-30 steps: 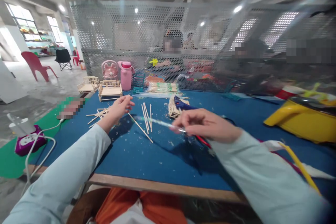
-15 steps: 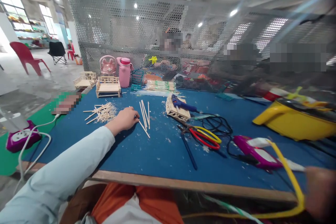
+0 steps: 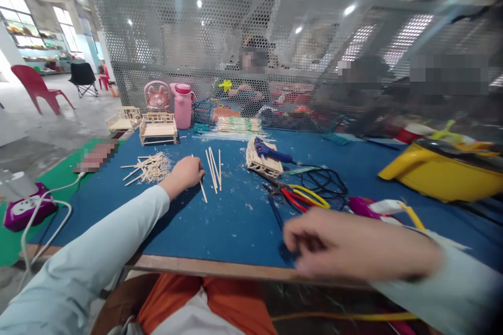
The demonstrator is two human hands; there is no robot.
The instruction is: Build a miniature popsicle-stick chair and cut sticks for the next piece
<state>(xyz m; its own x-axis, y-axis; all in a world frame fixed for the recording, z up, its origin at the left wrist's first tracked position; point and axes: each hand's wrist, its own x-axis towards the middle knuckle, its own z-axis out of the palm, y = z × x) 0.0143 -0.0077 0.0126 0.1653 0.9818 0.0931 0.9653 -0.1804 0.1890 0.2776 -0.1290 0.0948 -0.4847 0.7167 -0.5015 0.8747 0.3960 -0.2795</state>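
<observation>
My left hand rests on the blue tabletop with its fingers closed around a thin wooden stick. Just right of it lie several more loose sticks. A heap of short sticks and chips is to its left. My right hand, smeared by motion, hovers over the front of the table with curled fingers; whether it holds anything I cannot tell. Behind it lie pliers with red and yellow handles and a dark blue rod-like tool, partly hidden. A blue glue gun leans on a small stick-built piece.
Two small wooden stick-built models stand at the back left beside a pink bottle. Bundled sticks lie before a perforated metal screen. Black cable, a purple power strip and a yellow container occupy the right.
My right hand has come in from the right edge to over the table's front. The stick at my left hand has shifted left and turned steeper. The view has moved slightly.
</observation>
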